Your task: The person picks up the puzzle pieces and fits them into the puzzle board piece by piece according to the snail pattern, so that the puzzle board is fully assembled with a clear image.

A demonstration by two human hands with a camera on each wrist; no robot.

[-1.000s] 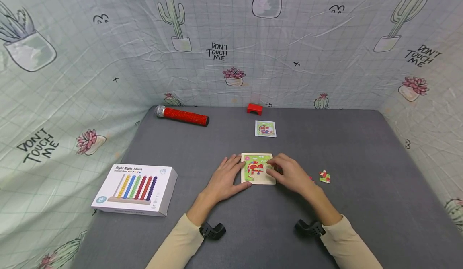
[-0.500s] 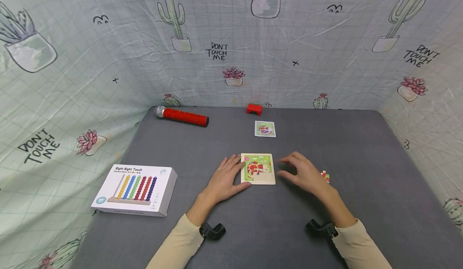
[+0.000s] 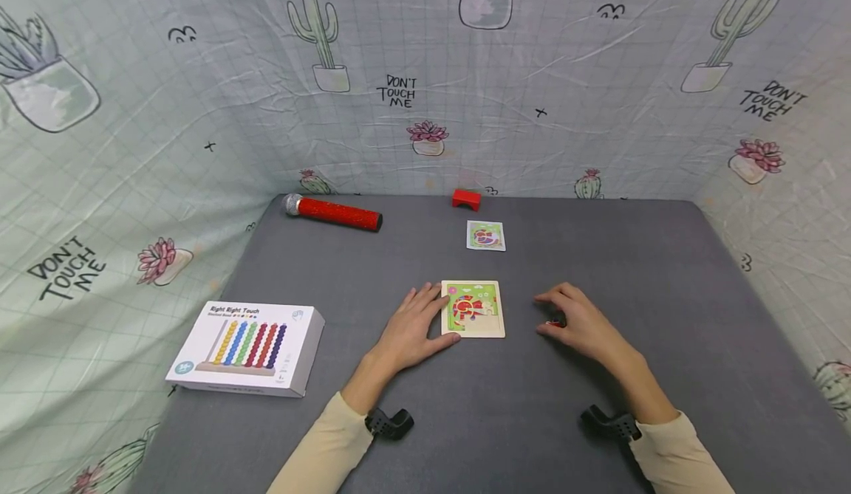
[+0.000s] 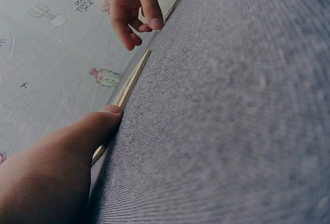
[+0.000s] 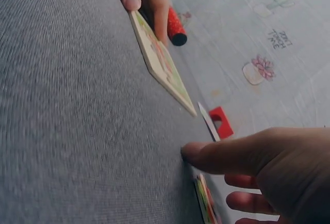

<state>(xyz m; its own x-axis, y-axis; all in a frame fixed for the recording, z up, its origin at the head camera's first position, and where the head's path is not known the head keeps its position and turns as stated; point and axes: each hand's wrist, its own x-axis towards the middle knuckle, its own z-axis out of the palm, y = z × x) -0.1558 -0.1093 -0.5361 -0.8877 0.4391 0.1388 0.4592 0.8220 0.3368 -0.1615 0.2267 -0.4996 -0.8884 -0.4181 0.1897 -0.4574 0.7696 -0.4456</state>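
The square wooden puzzle board (image 3: 492,327) lies flat mid-table, with a red-and-green picture partly filled in and bare wood at its lower right. My left hand (image 3: 407,331) rests against its left side, fingers extended and thumb at the lower corner; the left wrist view shows the thumb touching the edge. To the right of the board, my right hand (image 3: 585,328) hovers low over the table, thumb and fingers apart. Below them lies a small colourful puzzle piece (image 5: 205,201), mostly covered by the hand in the head view. Whether another piece is under the hand is hidden.
Behind the board lies a small picture card (image 3: 486,236), with a red arch block (image 3: 466,199) farther back. A red microphone (image 3: 339,213) is at the back left. A white box (image 3: 246,348) showing a bead counting toy stands at the left. Patterned cloth (image 3: 425,58) hangs around the table.
My right hand has left the board and moved right, down over the loose pieces, which it now mostly covers. My left hand has stayed at the board's left side.
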